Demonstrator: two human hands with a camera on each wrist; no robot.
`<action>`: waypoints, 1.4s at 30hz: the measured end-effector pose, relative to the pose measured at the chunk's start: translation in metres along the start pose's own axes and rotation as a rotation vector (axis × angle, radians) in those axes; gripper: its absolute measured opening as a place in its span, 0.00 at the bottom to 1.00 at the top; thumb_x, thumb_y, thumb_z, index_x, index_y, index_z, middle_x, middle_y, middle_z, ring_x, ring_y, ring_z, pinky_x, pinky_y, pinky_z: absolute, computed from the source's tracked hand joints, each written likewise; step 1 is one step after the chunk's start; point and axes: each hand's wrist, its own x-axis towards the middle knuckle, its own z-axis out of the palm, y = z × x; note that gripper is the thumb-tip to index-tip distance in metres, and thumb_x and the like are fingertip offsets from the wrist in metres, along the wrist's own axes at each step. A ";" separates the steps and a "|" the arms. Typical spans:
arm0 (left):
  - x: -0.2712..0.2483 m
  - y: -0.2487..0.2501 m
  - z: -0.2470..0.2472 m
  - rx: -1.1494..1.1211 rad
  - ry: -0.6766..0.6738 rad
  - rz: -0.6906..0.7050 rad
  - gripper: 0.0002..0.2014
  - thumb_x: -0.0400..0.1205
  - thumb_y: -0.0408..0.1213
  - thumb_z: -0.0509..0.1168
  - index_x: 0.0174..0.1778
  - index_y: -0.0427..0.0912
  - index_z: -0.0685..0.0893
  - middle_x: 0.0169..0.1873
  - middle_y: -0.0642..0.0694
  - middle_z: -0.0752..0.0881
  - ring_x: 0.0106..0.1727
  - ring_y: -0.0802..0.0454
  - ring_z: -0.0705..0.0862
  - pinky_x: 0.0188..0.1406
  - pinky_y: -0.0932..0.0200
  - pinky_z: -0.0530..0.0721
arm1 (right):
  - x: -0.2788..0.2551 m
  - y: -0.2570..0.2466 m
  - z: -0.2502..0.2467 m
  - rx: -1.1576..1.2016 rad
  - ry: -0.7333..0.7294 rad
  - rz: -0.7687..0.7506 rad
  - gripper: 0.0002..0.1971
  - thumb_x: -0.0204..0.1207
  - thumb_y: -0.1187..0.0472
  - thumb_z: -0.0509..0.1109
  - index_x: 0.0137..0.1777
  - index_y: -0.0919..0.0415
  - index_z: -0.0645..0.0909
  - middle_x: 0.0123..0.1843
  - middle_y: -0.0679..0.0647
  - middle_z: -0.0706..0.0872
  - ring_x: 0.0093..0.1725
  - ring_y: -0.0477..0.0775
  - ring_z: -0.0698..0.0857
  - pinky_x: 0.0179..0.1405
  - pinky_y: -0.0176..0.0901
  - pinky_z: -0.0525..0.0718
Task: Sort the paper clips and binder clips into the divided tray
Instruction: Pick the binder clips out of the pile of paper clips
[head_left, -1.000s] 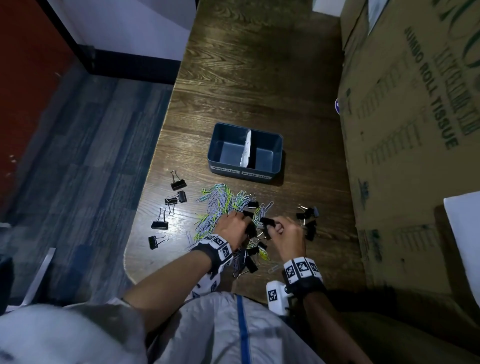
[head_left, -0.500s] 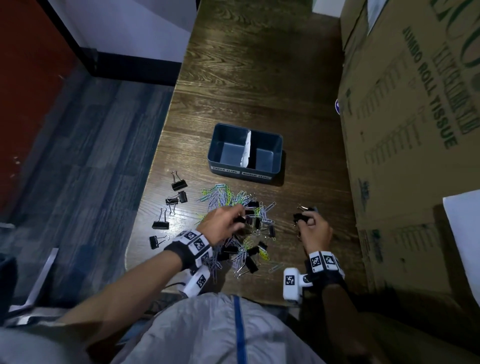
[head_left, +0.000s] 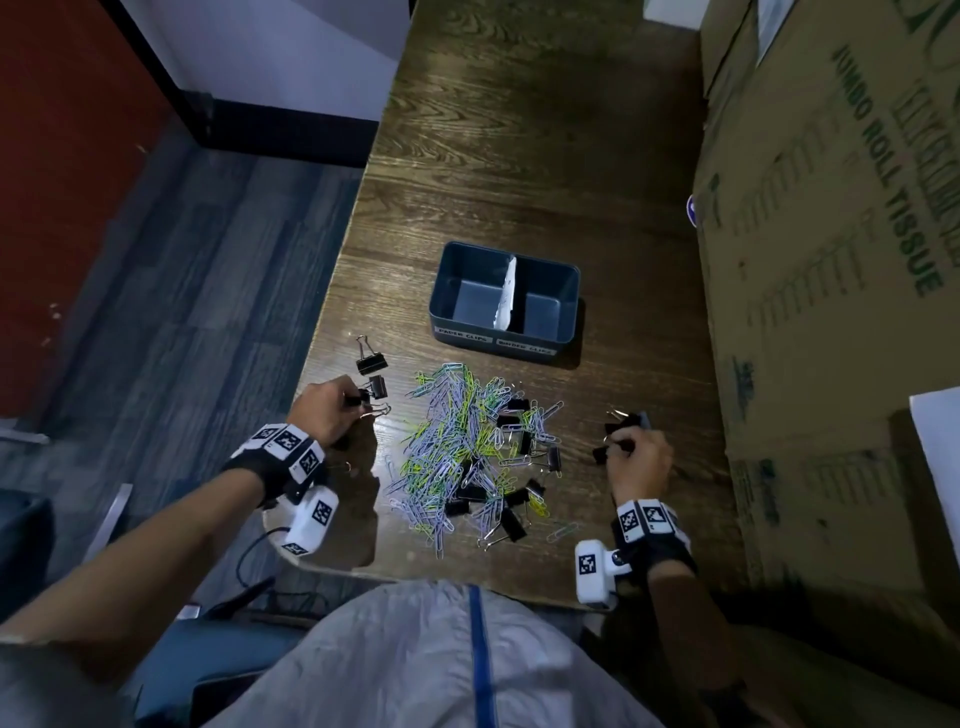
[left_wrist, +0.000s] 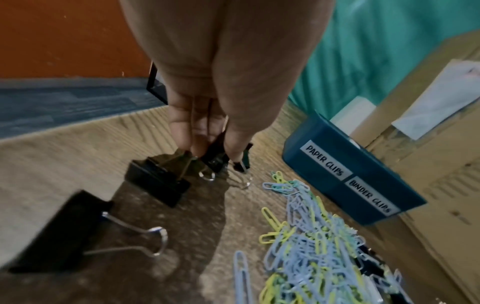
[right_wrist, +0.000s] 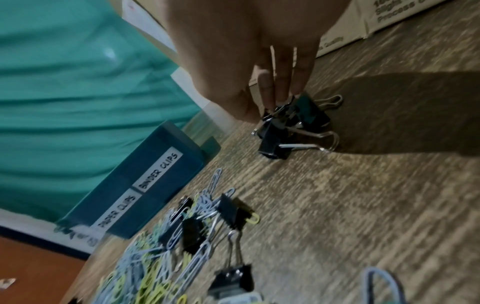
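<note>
The left hand (head_left: 326, 413) pinched a black binder clip (left_wrist: 216, 158) at the table's (head_left: 519, 171) edge, while the right hand (head_left: 638, 460) grasped a cluster of binder clips (right_wrist: 285, 125). The paper clips (head_left: 457, 447) lay heaped between both hands; beyond them sat the divided tray (head_left: 569, 306).

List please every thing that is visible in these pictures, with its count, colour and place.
divided tray: one, dark blue, both compartments empty, beyond the pile; labels PAPER CLIPS left, BINDER CLIPS right.
paper clips: many, light blue, yellow and green, heaped mid-table.
binder clips: many, black, mixed into the heap; small groups at each side.
table: one, dark wood.
cardboard boxes: brown, along the right edge.
white sheet: one, on the boxes.
left hand: pinches binder clips left of the heap.
right hand: pinches binder clips right of the heap.
</note>
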 end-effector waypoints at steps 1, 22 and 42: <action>-0.001 -0.003 0.001 -0.004 0.015 0.016 0.10 0.77 0.36 0.74 0.52 0.40 0.84 0.45 0.38 0.89 0.48 0.40 0.85 0.43 0.55 0.77 | -0.003 -0.002 0.001 0.015 0.006 -0.051 0.06 0.74 0.71 0.75 0.46 0.60 0.88 0.58 0.61 0.84 0.61 0.63 0.81 0.57 0.48 0.77; -0.075 0.039 0.071 0.320 -0.378 0.311 0.25 0.76 0.45 0.73 0.63 0.47 0.66 0.51 0.45 0.85 0.43 0.45 0.84 0.43 0.53 0.85 | -0.070 0.014 0.030 -0.231 -0.681 -0.216 0.29 0.60 0.61 0.86 0.44 0.43 0.67 0.55 0.45 0.79 0.48 0.52 0.81 0.43 0.48 0.82; -0.074 0.126 0.101 0.445 -0.200 0.609 0.24 0.78 0.42 0.70 0.69 0.45 0.72 0.61 0.42 0.76 0.48 0.44 0.83 0.37 0.49 0.87 | -0.098 -0.004 0.053 -0.344 -0.583 -0.533 0.21 0.73 0.47 0.75 0.61 0.55 0.77 0.61 0.55 0.75 0.53 0.66 0.86 0.43 0.58 0.87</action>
